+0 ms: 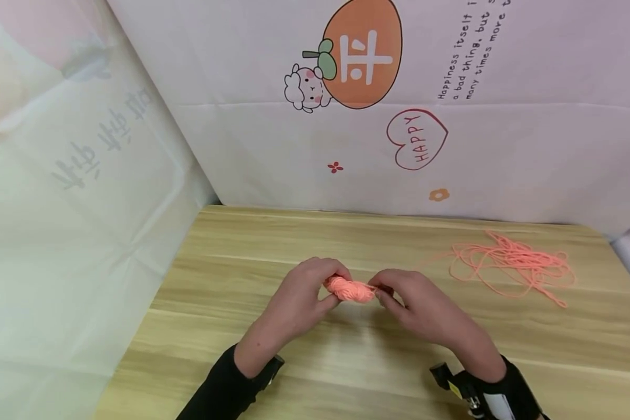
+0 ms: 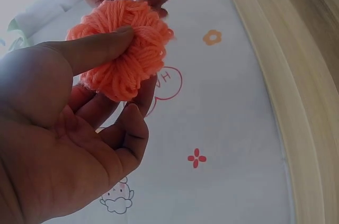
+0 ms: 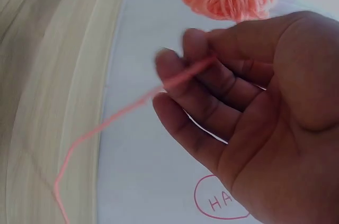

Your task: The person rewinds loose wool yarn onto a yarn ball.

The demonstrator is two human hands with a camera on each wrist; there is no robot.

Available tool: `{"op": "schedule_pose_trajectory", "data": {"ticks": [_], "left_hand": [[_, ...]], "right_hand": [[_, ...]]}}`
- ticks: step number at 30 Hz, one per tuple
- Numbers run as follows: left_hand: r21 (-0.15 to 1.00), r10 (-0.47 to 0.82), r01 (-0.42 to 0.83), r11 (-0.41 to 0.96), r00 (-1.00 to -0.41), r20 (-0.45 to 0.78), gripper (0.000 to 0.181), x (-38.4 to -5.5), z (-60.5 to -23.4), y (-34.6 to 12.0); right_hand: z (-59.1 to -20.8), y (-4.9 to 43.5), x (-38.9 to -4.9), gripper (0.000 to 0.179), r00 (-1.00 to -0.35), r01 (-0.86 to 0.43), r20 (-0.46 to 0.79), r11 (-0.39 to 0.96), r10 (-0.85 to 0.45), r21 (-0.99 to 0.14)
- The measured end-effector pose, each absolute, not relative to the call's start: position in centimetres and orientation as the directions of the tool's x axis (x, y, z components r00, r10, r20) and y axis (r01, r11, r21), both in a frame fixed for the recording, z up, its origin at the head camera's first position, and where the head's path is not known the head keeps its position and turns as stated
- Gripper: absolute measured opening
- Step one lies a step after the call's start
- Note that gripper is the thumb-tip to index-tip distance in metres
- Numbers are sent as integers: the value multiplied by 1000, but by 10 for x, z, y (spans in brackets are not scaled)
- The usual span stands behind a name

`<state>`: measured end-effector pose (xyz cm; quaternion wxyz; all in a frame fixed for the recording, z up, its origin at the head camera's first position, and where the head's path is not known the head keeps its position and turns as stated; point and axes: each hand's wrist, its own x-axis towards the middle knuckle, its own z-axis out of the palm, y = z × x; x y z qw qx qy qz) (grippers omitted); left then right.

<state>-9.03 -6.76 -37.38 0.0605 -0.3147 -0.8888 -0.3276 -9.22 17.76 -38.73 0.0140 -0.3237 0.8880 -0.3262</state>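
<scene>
A thick round bundle of coral yarn (image 1: 350, 290) is held above the table between the two hands. My left hand (image 1: 303, 296) pinches it, the thumb pressing on its middle in the left wrist view, where the wound yarn (image 2: 119, 78) spreads out in loops like a flower. Beside the bundle, my right hand (image 1: 417, 303) pinches a single strand of yarn (image 3: 127, 108) between thumb and fingers. From those fingers the strand runs off and down toward the tabletop in the right wrist view. The right fingertips are close to the bundle's edge.
A loose tangle of the same yarn (image 1: 525, 265) lies at the right rear of the wooden table (image 1: 210, 256). Behind the table rises a white printed sheet (image 1: 273, 157), and another pale sheet (image 1: 110, 233) hangs along the left side.
</scene>
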Motion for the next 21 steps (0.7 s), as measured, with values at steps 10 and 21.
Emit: {"op": "schedule_pose_trajectory", "data": {"ticks": [10, 21], "left_hand": [[552, 462, 521, 651, -849, 256, 25, -94, -379, -70], [680, 358, 408, 609, -907, 223, 26, -99, -382, -73]], "right_hand": [[-379, 179, -86, 16, -845, -510, 217, 618, -488, -598], [-369, 165, -73, 14, -808, -573, 306, 552, -503, -606]]}}
